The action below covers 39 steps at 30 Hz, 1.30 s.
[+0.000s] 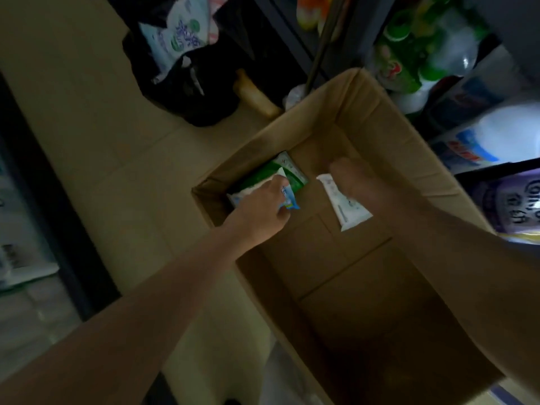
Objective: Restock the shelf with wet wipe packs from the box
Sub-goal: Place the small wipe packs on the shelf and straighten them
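An open cardboard box (377, 118) stands on the floor, and both my arms reach down into it. My left hand (263, 206) grips a white and blue wet wipe pack (245, 195) at the box's far left corner. Under that pack lies a green pack (285, 171). My right hand (359, 182) is blurred and holds a white pack (344, 207) near the middle of the box. The rest of the box bottom is bare cardboard.
A shelf (473, 89) with green bottles and white and blue packs runs along the right. A purple pack (511, 200) sits at the right edge. A black bag (198, 92) with white packs lies on the tiled floor behind the box.
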{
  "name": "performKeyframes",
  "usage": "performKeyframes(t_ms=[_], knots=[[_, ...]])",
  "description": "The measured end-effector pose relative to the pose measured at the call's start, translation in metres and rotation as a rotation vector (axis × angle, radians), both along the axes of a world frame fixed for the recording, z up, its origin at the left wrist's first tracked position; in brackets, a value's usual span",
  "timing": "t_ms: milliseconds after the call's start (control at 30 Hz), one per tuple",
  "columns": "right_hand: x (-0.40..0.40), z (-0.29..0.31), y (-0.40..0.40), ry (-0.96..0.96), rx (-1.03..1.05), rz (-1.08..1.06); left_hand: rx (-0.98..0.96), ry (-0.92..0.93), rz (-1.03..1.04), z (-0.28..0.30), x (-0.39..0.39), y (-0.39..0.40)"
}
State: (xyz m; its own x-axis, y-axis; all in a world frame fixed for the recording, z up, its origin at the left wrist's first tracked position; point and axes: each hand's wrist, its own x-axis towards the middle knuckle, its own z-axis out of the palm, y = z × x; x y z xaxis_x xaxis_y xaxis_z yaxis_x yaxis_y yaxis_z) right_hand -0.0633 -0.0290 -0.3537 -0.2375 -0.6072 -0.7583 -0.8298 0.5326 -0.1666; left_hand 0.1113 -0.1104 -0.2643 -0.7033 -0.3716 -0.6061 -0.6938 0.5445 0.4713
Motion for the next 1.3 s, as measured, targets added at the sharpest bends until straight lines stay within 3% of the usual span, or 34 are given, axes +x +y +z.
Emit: performKeyframes(t_ms=[167,267,333,400,633,867,967,1067,1133,1200,1300], knots=[[0.000,0.068,-0.013,-0.280,0.122,-0.122,0.017,0.033,0.015,0.034,0.011,-0.003],[0.008,0.155,-0.050,-0.373,0.052,-0.070,0.048,0.060,0.094,0.076,0.026,-0.015],[0.026,0.224,-0.079,-0.400,0.010,0.024,0.149,0.200,0.173,0.115,0.045,-0.026],[0.054,0.291,-0.104,-0.422,-0.043,0.112,0.183,0.339,0.255,0.159,0.072,-0.037],[0.230,0.466,-0.164,-0.525,-0.271,0.249,0.159,0.481,0.525,0.314,0.247,-0.064],[0.468,0.652,-0.197,-0.763,-0.610,0.603,-0.276,0.787,0.965,0.490,0.507,-0.044],[0.557,0.714,-0.198,-0.884,-0.758,0.664,-0.592,0.967,1.164,0.553,0.601,-0.010],[0.642,0.756,-0.189,-0.667,-0.910,0.927,-0.963,1.095,1.318,0.610,0.667,0.022],[0.695,0.777,-0.174,-0.522,-1.069,1.068,-1.192,0.987,1.305,0.644,0.697,0.043],[0.741,0.794,-0.149,-0.507,-1.263,1.186,-1.374,0.772,1.246,0.669,0.719,0.059],[0.799,0.811,-0.127,-0.810,-1.229,1.331,-1.508,0.566,1.243,0.696,0.743,0.070]])
